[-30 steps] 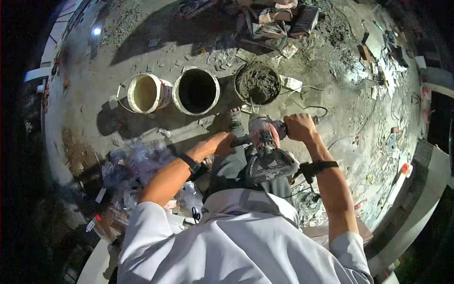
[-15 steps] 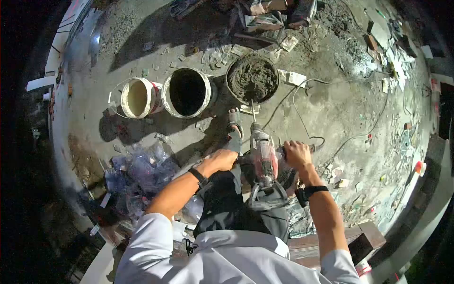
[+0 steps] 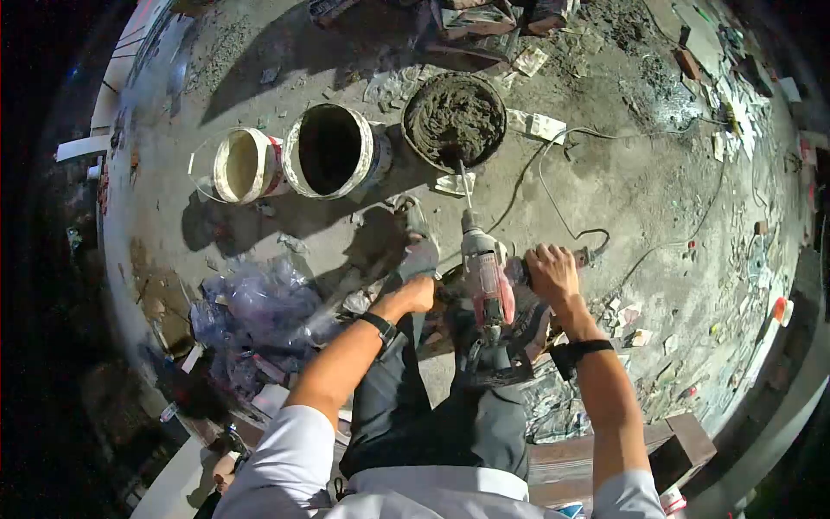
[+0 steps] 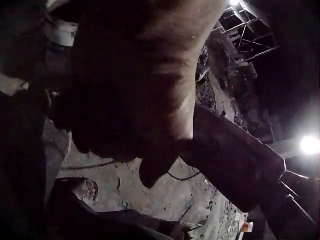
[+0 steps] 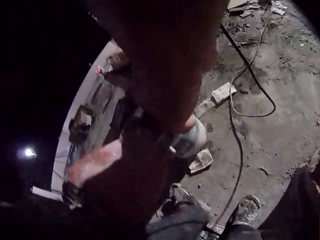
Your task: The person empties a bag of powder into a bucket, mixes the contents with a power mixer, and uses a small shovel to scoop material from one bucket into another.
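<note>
A red and grey mixing drill points away from the body, its thin metal shaft running into a bucket of wet grey mortar. My left hand grips the side handle on the left of the drill. On the opposite side, my right hand wraps round the other handle, where the cord leaves. The shaft's lower end is hidden in the mortar. In the left wrist view the left hand is dark, with fingers curled. The right hand is mostly in shadow in its wrist view.
A dark-mouthed bucket and a smaller white pail stand left of the mortar. Clear plastic wrap lies near the left leg. A power cord loops over the floor at right, among scattered debris. Bags lie beyond.
The buckets have shifted up and left in the view, and more of the drill's shaft shows. The drill's body points more directly away. Both hands keep their grip.
</note>
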Demonstrator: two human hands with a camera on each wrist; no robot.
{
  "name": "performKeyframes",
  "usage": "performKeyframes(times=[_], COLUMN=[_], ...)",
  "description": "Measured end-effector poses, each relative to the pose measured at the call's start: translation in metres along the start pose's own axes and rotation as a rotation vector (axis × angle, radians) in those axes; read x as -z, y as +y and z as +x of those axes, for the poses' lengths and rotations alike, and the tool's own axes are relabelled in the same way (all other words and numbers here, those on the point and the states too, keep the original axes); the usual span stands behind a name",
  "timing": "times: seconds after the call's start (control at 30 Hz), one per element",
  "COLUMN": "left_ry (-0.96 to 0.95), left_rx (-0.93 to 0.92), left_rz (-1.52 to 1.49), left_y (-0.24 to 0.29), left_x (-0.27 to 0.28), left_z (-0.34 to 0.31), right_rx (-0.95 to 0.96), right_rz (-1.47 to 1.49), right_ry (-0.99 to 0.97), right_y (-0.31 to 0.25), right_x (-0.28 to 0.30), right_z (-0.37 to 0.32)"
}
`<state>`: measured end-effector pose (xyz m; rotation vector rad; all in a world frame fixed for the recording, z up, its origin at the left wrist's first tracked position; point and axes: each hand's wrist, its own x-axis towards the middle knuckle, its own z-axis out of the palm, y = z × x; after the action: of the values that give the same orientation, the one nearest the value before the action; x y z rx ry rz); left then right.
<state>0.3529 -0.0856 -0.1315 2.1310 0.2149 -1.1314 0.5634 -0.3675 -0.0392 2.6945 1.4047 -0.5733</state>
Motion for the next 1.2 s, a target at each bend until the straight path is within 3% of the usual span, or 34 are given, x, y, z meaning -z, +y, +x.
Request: performKeyframes(times=[0.07, 0.13, 0.17, 0.2, 0.27, 0.3, 0.33, 0.37, 0.4, 0.43, 0.53, 0.6, 0.73, 0.83, 0.87, 0.93, 1.0, 1.03, 1.13, 1.2], left_ry=[-0.122, -0.017, -0.017, -0.020, -0.025, 0.045, 0.112, 0.055, 0.055, 0.034, -0.036, -0.091, -0.161, -0.038, -0.039, -0.377, -0.349, -0.321, -0.349, -0.283], left_rx=[-0.086, -0.085, -0.115, -0.147, -0.210, -0.223, -0.239, -0.156, -0.159, -0.159, -0.134, -0.118, -0.090, -0.172, -0.173, 0.105, 0.153, 0.204, 0.098, 0.035], left_rz=[0.220, -0.073, -0.092, -0.109, 0.041, -0.014, -0.064, -0.062, -0.067, -0.065, -0.057, -0.025, -0.072, 0.016, 0.019, 0.028, 0.095, 0.161, 0.377, 0.234], left_y=[0.012, 0.048, 0.058, 0.063, 0.027, 0.031, 0.033, 0.039, 0.042, 0.045, 0.046, 0.035, 0.036, -0.013, -0.008, 0.011, 0.007, 0.002, -0.008, 0.002], left_x=[-0.014, 0.001, 0.001, -0.003, -0.067, -0.073, -0.076, -0.081, -0.086, -0.096, -0.133, -0.141, -0.135, -0.192, -0.180, -0.144, -0.157, -0.170, -0.202, -0.182], left_z=[-0.002, -0.029, -0.034, -0.036, -0.007, -0.011, -0.010, -0.009, -0.002, 0.006, 0.014, 0.015, 0.012, 0.028, 0.025, 0.014, 0.020, 0.025, 0.038, 0.034], right_rx=[-0.011, -0.030, 0.027, 0.026, -0.042, -0.003, -0.008, -0.012, -0.014, -0.071, -0.048, -0.031, -0.083, -0.069, -0.034, -0.037, -0.025, -0.051, -0.054, -0.049], right_rz=[-0.019, -0.053, -0.045, -0.050, -0.060, -0.093, -0.094, -0.101, -0.107, -0.035, -0.058, -0.089, -0.027, -0.070, -0.105, -0.065, -0.115, -0.032, -0.019, -0.030], right_ry=[-0.006, -0.015, 0.095, 0.094, -0.060, 0.089, 0.084, 0.086, 0.089, -0.038, -0.070, 0.099, 0.007, -0.051, -0.065, -0.089, -0.080, -0.079, -0.110, -0.031], right_y=[-0.001, -0.005, 0.014, 0.009, -0.007, -0.007, -0.007, -0.005, -0.004, -0.006, 0.003, 0.002, -0.010, -0.016, -0.018, -0.022, -0.021, -0.028, -0.027, -0.029], right_x=[-0.001, -0.002, -0.072, -0.060, -0.023, -0.027, -0.030, -0.033, -0.034, -0.019, -0.030, -0.041, -0.059, -0.080, -0.089, -0.111, -0.133, -0.113, -0.113, -0.097], right_z=[-0.010, -0.025, -0.043, -0.047, -0.052, -0.059, -0.066, -0.072, -0.073, -0.068, -0.081, -0.084, -0.093, -0.104, -0.108, -0.117, -0.124, -0.118, -0.116, -0.114])
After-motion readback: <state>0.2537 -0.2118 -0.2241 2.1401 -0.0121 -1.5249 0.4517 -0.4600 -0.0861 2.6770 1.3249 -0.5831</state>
